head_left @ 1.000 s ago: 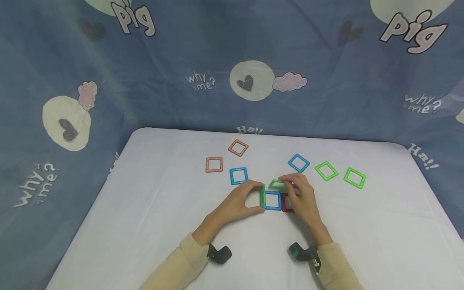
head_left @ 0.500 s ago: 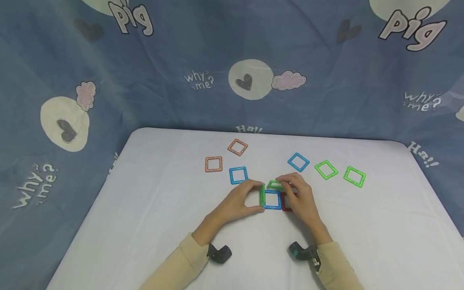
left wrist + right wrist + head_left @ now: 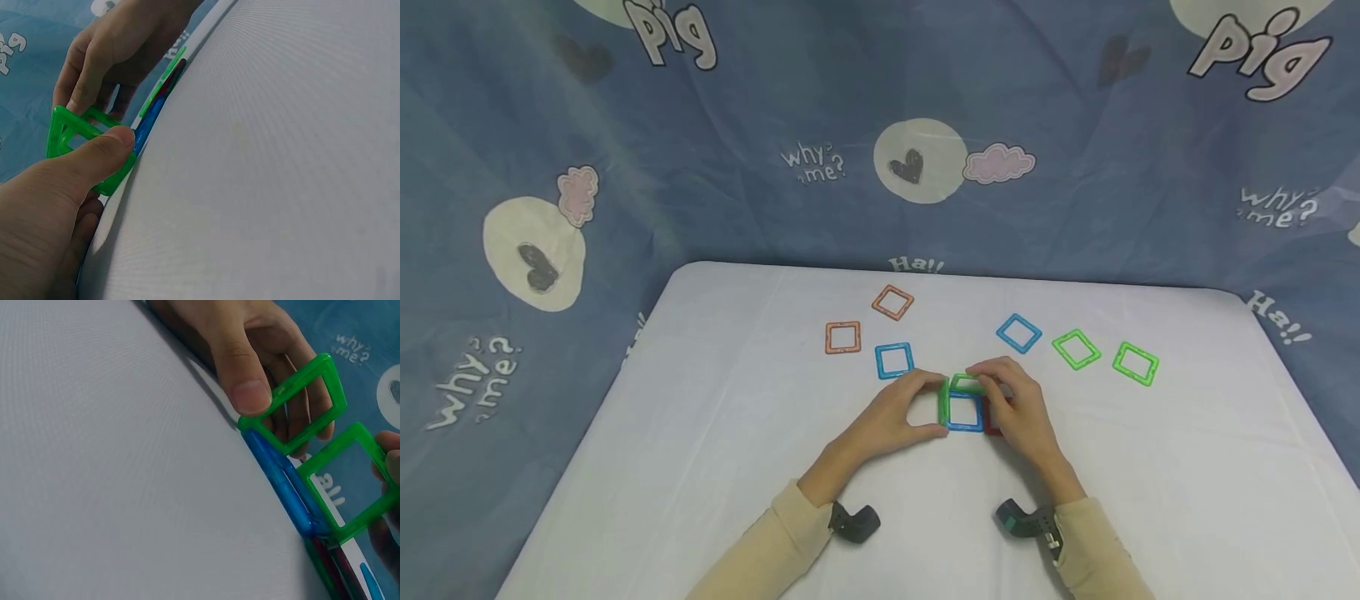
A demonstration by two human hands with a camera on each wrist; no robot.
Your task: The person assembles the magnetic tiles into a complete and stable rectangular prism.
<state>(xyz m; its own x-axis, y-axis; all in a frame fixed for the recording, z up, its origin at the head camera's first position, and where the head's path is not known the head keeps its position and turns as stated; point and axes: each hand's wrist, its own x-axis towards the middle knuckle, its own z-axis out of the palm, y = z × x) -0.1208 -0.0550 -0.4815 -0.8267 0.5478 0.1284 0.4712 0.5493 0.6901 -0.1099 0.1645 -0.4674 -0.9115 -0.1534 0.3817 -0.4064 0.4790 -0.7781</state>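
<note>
Several square magnetic tiles with open centres lie about. A blue tile (image 3: 964, 428) lies flat between my hands, with a dark red tile (image 3: 989, 419) joined at its right, partly hidden by my right hand (image 3: 1019, 410). My left hand (image 3: 891, 418) holds a green tile (image 3: 943, 403) upright along the blue tile's left edge, thumb at the near end. Between thumb and fingers, my right hand pinches a second green tile (image 3: 328, 450), tilted up along the blue tile's back edge. Its corner sits close to the first green tile in the right wrist view.
Behind the hands lie two orange tiles (image 3: 843, 349) at the left, a loose blue tile (image 3: 895, 374) close by the left fingers, another blue tile (image 3: 1008, 321), and two green tiles (image 3: 1135, 378) at the right. A printed blue cloth (image 3: 737, 217) hangs beyond the white table (image 3: 700, 433).
My right hand has shifted slightly left, bringing its green tile nearer the upright green one and the blue tile's back edge. The left hand keeps its place.
</note>
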